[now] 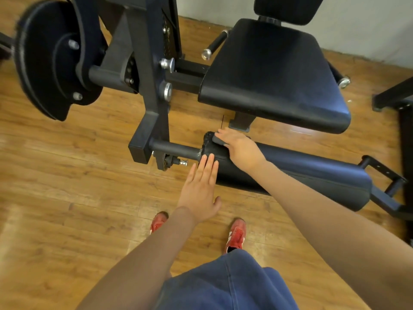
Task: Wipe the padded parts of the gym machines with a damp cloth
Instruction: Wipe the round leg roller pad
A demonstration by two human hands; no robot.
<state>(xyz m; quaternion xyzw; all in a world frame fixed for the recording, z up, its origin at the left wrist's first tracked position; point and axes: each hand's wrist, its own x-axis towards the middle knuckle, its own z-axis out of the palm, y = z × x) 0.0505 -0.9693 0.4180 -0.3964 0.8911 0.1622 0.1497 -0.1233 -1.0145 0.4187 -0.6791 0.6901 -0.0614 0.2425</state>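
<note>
Your right hand lies on top of the roller pad, at the pad's left end, near the centre of the view. Under its fingers you press a dark cloth against the pad; the fingers bend over the cloth, so the hand is grasping it. The cloth is almost the same colour as the pad, and only a small grey part shows at the fingertips.

Your left hand is flat with straight fingers held together, released and holding nothing. Its fingertips touch the front side of the pad's left end, just below the right hand, at about 6 o'clock from it.

The pad is a long black cylinder. It runs from the centre of the view toward 4 o'clock, low above the wood floor. From its left end a metal bar goes toward 9 o'clock into the black frame. A small pin sticks out just below the bar.

The seat is at 1 o'clock from your hands, well above the pad, wide and black with a shiny front edge. The backrest stands behind it at the top of the view. A short handle with a silver cap is at the seat's left side. The big black wheel of the machine is at 10 o'clock, a little blurred.

At 6 o'clock you see your red shoes on the floor and your blue shorts.
</note>
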